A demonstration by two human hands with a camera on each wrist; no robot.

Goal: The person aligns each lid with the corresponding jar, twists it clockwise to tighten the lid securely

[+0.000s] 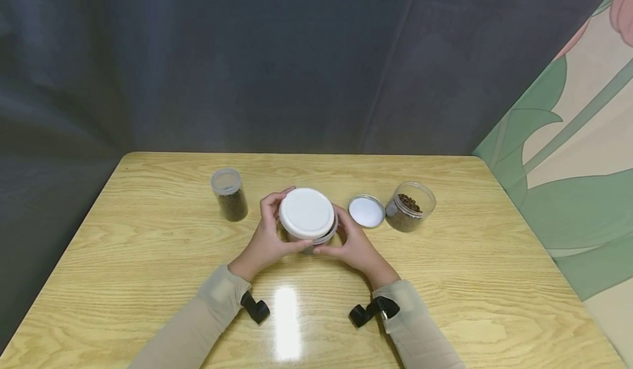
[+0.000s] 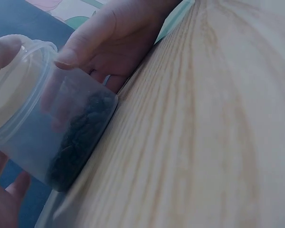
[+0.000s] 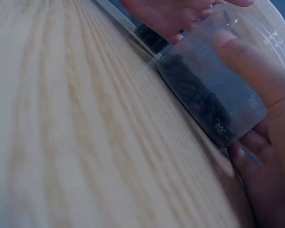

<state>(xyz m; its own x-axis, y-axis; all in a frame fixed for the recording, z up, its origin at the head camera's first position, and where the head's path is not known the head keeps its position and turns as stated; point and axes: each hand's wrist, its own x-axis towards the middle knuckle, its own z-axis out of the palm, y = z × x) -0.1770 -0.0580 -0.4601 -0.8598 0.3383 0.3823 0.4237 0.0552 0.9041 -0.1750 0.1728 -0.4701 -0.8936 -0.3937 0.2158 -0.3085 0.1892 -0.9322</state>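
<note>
White and round, the smooth lid (image 1: 306, 213) is sitting tilted and off-centre over a clear plastic jar (image 2: 34, 145) of dark pieces, on the wood-grain table (image 1: 148, 281) between your hands. Your left hand (image 1: 268, 239) is pinching the lid, thumb in front, fingers beyond; your right hand (image 1: 357, 246) is gripping the jar's wall. Keeping jar steady and lid level should be serving you best. Rightward, a silver-rimmed white disc (image 1: 366, 211) is lying just beside a wide, open-topped clear jar (image 1: 401, 222) of brown pieces; a tall clear cylinder (image 1: 232, 201) is standing left.

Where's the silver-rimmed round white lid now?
In the head view, the silver-rimmed round white lid lies on the wooden table right of centre, between the right hand and the clear round jar of brown pellets.
</note>
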